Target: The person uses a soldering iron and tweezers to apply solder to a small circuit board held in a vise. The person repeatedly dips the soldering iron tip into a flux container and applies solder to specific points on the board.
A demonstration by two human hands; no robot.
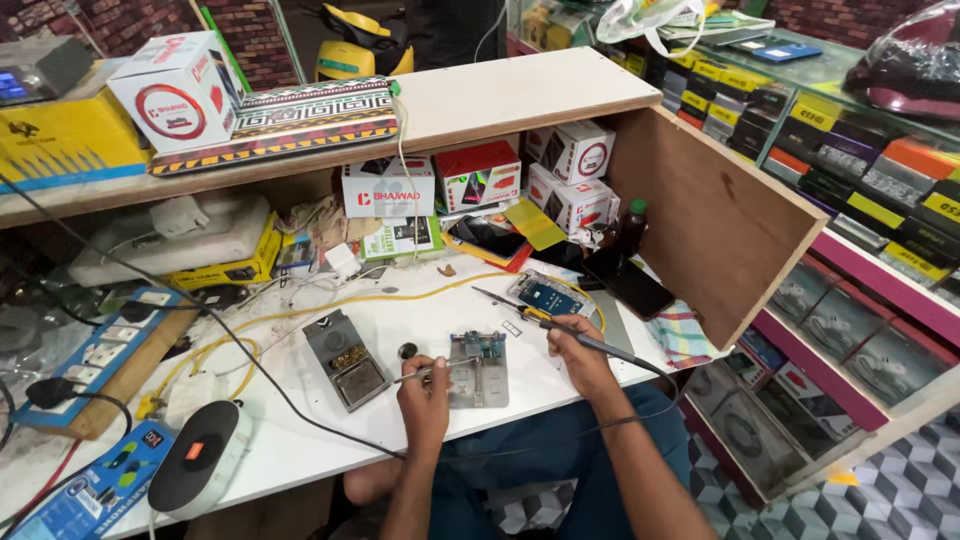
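White and cluttered, the bench (300,440) runs under a wooden shelf stacked with small cartons, in what looks like a repair stall with glass display cases off to the right. At the far left, blue power strips (95,350) lie along the edge with plugs seated, close enough for their cords to reach the work. Nearer the front sits a dark oval device with an orange button (200,455). A yellow cable (300,315) loops across the surface. Just left of the work stands a grey tip-cleaner tray (346,360), likely parked there so it stays within an easy reach.

The left hand (423,395) is closed in a pinch on slim tweezers (420,373), whose points reach right onto the circuit board (483,348). That board is clamped in a metal holder (478,372), which seems to keep it flat and fixed, leaving both hands free for tools. It lies between the two hands, touching neither directly. The right hand (578,355) grips a soldering iron (535,316) like a pen, tip angled up and left just past the board. Beyond it rest a blue-screened phone (545,295) and a dark phone (628,282).
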